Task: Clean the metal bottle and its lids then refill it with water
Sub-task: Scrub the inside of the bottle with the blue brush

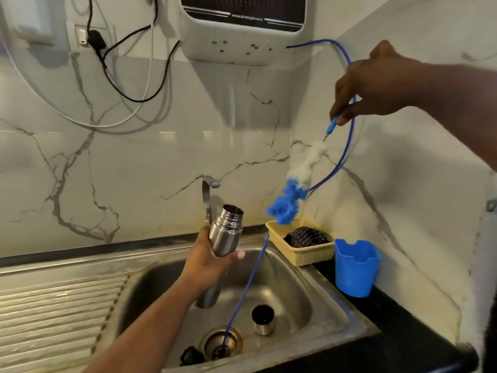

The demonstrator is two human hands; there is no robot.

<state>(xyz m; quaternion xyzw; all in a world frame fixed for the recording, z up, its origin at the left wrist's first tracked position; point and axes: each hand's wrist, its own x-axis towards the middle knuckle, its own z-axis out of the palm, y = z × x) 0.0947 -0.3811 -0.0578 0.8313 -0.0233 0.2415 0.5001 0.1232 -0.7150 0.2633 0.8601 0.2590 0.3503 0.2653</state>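
My left hand point(212, 261) grips the open metal bottle point(225, 230) over the steel sink point(317, 300), mouth tilted up to the right. My right hand point(368, 84) is raised near the wall and pinches the blue handle of a bottle brush point(291, 188). Its white and blue bristles hang down to the upper right of the bottle mouth, apart from it. A steel cup lid point(264, 319) stands in the basin, and a small black lid point(191, 356) lies beside the drain point(220, 343).
A thin blue hose point(248, 285) runs from the wall-mounted water purifier point(242, 30) down into the drain. A tap point(207, 196) stands behind the bottle. A yellow basket point(301, 242) and a blue plastic holder point(355, 267) sit on the counter at right. A ribbed drainboard point(59, 310) lies left.
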